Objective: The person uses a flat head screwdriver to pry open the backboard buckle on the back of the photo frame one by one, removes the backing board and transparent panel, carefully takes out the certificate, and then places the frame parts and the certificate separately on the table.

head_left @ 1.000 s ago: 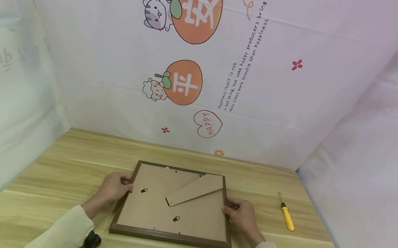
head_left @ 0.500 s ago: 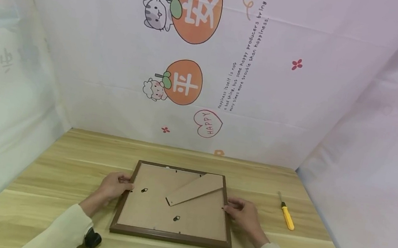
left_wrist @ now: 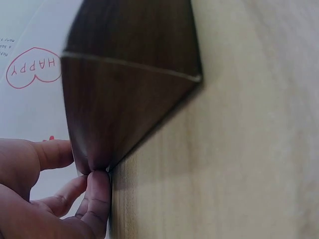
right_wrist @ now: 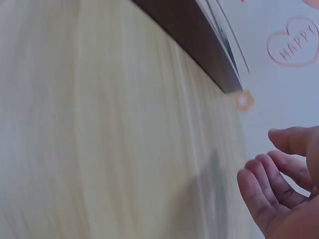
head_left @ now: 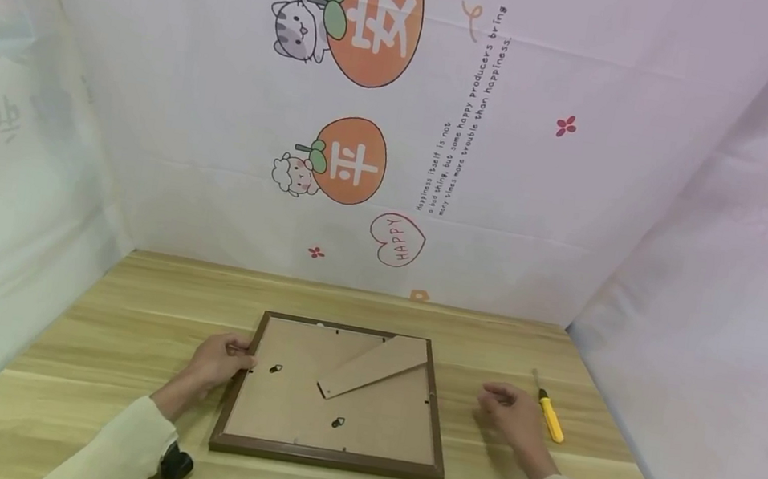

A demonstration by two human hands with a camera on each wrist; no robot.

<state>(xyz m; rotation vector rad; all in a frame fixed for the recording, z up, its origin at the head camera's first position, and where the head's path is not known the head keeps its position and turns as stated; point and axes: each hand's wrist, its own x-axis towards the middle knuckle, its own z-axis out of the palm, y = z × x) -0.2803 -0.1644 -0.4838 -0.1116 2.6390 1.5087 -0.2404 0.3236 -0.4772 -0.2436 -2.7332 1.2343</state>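
Note:
A brown picture frame [head_left: 326, 458] lies face down, its tan backing board [head_left: 288, 413] upward. A hinged stand leg [head_left: 374, 368] slants across the board, and two small black hanging loops are fixed to it. My left hand [head_left: 218, 363] grips the frame's left side, thumb on top; in the left wrist view its fingers [left_wrist: 97, 199] touch the frame's outer edge. Apart from the frame, my right hand [head_left: 513, 420] hovers over the table to its right, fingers loosely bent and holding nothing. Just beyond that hand lies a yellow-handled screwdriver [head_left: 552, 420].
Underneath is a light wood-grain table [head_left: 150, 298]. A white printed cloth [head_left: 211, 225] hangs behind the table's back edge, with more pale cloth at both sides. Bare wood shows between the frame and the screwdriver.
My right hand has let go of the frame's right side and moved right, toward the screwdriver. The left hand keeps its grip, and the frame stays in place. The head view has shifted slightly.

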